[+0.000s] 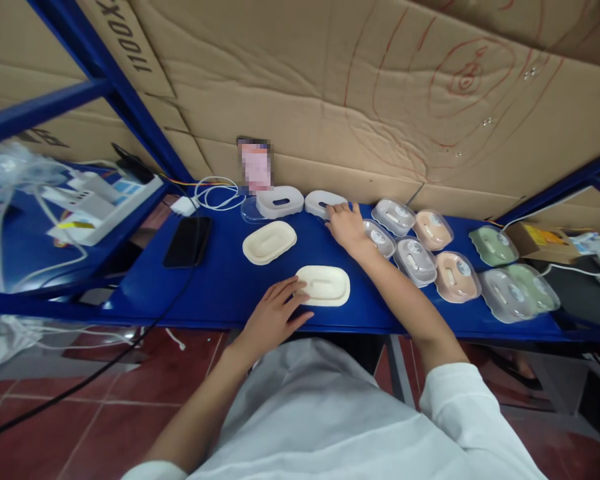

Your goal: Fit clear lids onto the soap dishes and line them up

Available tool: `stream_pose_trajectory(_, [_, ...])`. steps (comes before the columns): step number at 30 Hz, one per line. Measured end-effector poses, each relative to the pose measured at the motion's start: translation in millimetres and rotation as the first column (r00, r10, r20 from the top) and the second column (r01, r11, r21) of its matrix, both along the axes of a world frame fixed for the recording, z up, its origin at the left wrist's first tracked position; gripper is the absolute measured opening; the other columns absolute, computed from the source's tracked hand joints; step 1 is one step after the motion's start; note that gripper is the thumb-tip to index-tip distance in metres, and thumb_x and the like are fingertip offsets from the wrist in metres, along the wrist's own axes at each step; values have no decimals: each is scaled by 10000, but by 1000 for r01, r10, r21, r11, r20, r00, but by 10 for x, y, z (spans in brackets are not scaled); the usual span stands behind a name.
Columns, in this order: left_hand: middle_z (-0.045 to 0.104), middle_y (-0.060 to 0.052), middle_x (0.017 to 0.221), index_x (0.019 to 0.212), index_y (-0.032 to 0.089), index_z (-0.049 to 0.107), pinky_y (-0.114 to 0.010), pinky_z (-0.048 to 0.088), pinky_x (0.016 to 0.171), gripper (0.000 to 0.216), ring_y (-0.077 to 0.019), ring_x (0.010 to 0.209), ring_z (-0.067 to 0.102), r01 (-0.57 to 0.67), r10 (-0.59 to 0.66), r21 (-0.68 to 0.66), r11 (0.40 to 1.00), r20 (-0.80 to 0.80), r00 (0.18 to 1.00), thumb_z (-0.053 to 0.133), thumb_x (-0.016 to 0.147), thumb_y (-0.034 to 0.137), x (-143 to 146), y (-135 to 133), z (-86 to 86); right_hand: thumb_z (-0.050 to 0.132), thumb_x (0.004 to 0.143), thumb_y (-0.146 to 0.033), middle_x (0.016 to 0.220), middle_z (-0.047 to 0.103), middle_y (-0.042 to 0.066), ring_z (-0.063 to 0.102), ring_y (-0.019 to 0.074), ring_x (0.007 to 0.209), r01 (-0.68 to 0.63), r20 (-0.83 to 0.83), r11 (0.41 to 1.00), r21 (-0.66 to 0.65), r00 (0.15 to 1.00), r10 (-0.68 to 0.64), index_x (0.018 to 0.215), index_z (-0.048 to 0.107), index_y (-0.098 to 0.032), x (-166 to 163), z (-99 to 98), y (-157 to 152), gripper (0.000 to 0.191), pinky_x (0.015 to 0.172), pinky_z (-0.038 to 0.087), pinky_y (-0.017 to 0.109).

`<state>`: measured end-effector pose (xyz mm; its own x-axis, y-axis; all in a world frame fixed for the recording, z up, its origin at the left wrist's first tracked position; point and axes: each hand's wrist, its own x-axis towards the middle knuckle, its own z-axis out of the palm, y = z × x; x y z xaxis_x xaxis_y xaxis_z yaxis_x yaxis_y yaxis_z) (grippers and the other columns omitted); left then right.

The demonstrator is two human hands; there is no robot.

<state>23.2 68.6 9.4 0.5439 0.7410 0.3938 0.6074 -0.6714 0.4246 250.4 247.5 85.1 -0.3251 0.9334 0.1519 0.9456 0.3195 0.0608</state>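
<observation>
My left hand (275, 313) rests on the blue shelf (220, 287) with its fingers laid flat against the left edge of a cream oval tray (327, 285). My right hand (345, 227) reaches to the back of the shelf, fingers spread on a white oval part with a slot (323, 202). A second white slotted part (280, 201) lies just left of it, on a clear lid (250, 211). Another cream oval tray (269, 241) sits in front of those.
Several packed soap-dish-like units in clear covers, pink, grey and green (433, 230), fill the shelf's right half. A black phone (187, 241) and a white cable (215, 195) lie at the left. Cardboard (380, 87) backs the shelf. A power strip (95, 200) sits far left.
</observation>
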Motion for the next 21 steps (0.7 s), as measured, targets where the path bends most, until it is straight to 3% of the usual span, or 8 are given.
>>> stream_pose_trajectory(3, [674, -133, 1397, 1052, 218, 703, -494, 566, 1142, 116, -294, 1355, 641, -57, 58, -9, 998, 100, 993, 663, 1052, 326, -42, -10, -64, 519, 1085, -239, 1377, 718, 233, 629, 378, 1309, -22, -64, 999, 35, 998, 25, 1350, 704, -81, 22, 9, -161, 359, 1158, 416, 554])
stream_pose_trajectory(5, [613, -139, 1476, 1162, 235, 695, -491, 576, 1146, 137, -290, 1379, 625, -82, 83, -10, 997, 144, 986, 672, 1045, 304, -66, -15, -88, 486, 1115, -305, 1423, 705, 195, 616, 355, 1340, -70, -188, 992, 107, 978, 89, 1408, 685, -134, 136, -15, -524, 393, 1150, 432, 529])
stream_pose_trajectory(9, [378, -158, 1701, 1509, 312, 546, -540, 556, 1183, 553, -350, 1529, 496, -176, 168, 23, 984, 197, 966, 750, 996, 309, -68, -23, -85, 498, 1122, -355, 1415, 726, 112, 625, 297, 1365, -176, -363, 971, 162, 904, 225, 1473, 664, -247, 388, -205, -1458, 402, 1137, 481, 475])
stream_pose_trajectory(12, [360, -124, 1741, 1530, 348, 551, -612, 472, 1250, 573, -385, 1603, 396, -125, 111, 77, 989, 159, 981, 747, 995, 282, -50, -3, -73, 512, 1108, -266, 1406, 735, 85, 635, 261, 1364, -296, -394, 948, 118, 862, 318, 1532, 616, -300, 464, -389, -1930, 437, 1138, 503, 459])
stream_pose_trajectory(16, [556, -88, 1622, 1421, 316, 658, -587, 488, 1249, 387, -337, 1563, 468, -32, 24, 51, 998, 152, 988, 682, 1037, 277, -42, 41, -96, 485, 1109, -199, 1442, 716, 92, 616, 239, 1399, -376, -412, 924, 76, 832, 372, 1540, 601, -280, 404, -550, -2083, 454, 1180, 488, 461])
stream_pose_trajectory(21, [733, -75, 1374, 1216, 282, 757, -576, 547, 1186, 197, -329, 1459, 551, -97, 86, 50, 994, 179, 980, 691, 1033, 312, -41, 54, -124, 484, 1095, -147, 1440, 722, 102, 614, 243, 1414, -433, -350, 897, 90, 830, 436, 1476, 650, -238, 338, -555, -1980, 426, 1216, 446, 487])
